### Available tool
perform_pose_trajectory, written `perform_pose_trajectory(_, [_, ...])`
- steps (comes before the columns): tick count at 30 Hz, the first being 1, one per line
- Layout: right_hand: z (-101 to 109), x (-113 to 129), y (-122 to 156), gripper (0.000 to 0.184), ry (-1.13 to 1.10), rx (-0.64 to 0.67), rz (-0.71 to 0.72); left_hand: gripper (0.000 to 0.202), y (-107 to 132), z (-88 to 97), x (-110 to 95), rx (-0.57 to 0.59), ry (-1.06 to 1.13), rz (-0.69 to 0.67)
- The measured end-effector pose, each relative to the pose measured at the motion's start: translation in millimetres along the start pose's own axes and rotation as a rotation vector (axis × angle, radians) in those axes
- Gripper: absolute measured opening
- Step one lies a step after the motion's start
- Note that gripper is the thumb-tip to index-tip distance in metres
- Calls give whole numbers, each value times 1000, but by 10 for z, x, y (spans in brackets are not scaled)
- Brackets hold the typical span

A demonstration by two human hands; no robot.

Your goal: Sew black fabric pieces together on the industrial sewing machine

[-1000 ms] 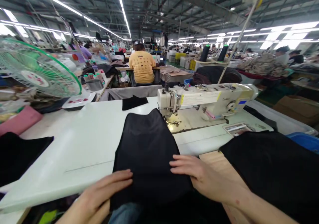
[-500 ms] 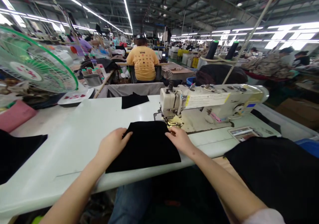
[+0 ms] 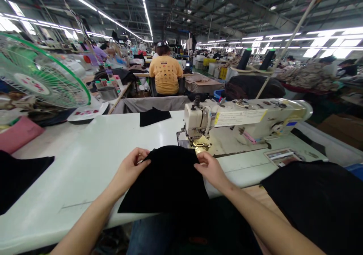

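A black fabric piece (image 3: 170,179) lies in front of me on the pale sewing table (image 3: 93,156), its lower part reaching the front edge. My left hand (image 3: 133,166) pinches its upper left corner between thumb and fingers. At the upper right corner, my right hand (image 3: 210,168) grips the cloth the same way. The fabric's top edge bows upward between the two hands. Just beyond it is the lit needle area of the sewing machine (image 3: 241,121); the cloth lies on the near side of the presser foot (image 3: 201,143).
A smaller black piece (image 3: 154,116) lies at the table's back. More black fabric rests at left (image 3: 22,175) and right (image 3: 314,198). A green-rimmed fan (image 3: 42,71) stands at far left. Ahead sits a person in a yellow shirt (image 3: 166,73). Thread cones (image 3: 244,59) stand behind the machine.
Both hands have drawn the black fabric slightly toward me, away from the machine. Its lower edge now reaches the table's front edge, and its top edge has arched. The view has shifted slightly.
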State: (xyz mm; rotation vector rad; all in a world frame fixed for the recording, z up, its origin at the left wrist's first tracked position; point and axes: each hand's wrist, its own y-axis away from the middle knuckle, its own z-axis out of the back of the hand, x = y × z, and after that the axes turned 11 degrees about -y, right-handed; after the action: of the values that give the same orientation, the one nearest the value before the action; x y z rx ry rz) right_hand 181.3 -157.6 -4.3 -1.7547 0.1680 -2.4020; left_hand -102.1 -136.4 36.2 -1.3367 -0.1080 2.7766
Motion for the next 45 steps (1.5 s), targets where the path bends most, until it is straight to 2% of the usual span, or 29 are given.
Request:
perform_pose_trajectory(2, [118, 61, 112, 25, -178, 41, -23, 24, 111, 17, -71, 46, 276, 41])
perform_pose_trajectory(4, [217, 124, 208, 27, -306, 11, -59, 26, 193, 5, -160, 68, 435, 77])
perform_pose_trajectory(10, [333, 174, 361, 42, -274, -288, -116, 24, 306, -102, -375, -26, 625, 158])
perform_pose_trajectory(12, [362, 159, 368, 40, -294, -334, -90, 24, 322, -115, -405, -47, 604, 157])
perform_pose_trajectory(16, [455, 131, 345, 26, -386, -362, -29, 13, 342, -115, -464, -145, 338, 102])
perform_pose_trajectory(18, [500, 128, 324, 24, -467, -360, -36, 14, 359, -114, -512, -152, 277, 88])
perform_pose_trajectory(23, [560, 161, 270, 37, -594, -394, -98, 24, 409, -102, -649, -60, 488, 110])
perform_pose_trajectory(32, [591, 152, 288, 36, -481, -485, -118, 27, 459, -108, -771, -182, 533, 133])
perform_pose_trajectory(45, [596, 228, 251, 44, -618, -521, -211, 23, 425, -148, -796, -186, 596, 141])
